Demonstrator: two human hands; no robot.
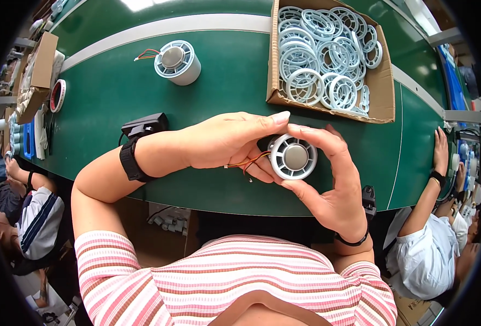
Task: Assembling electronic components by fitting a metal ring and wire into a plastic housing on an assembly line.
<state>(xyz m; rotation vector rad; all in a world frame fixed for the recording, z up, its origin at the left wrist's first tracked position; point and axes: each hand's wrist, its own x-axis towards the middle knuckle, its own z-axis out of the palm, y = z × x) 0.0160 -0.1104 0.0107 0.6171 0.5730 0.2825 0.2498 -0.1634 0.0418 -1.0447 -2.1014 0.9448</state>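
Close to the table's front edge, I hold a small motor (296, 157) between both hands. It has a round silver cap set in a white spoked ring, and thin red, yellow and dark wires trail from it to the left. The fingers of my left hand (235, 138) reach under and behind the motor, partly hidden by it. My right hand (335, 185) curves around its right side, index finger at the top and thumb at the bottom edge. Farther back on the left stands a similar motor in a white cylindrical housing (183, 66), its wires and small connector pointing left.
A cardboard box (385, 100) full of pale blue and white spoked rings stands at the back right. A roll of tape (58, 96) and another carton (45, 70) are at the far left. Other people sit at both sides, one with a hand (441, 149) on the table.
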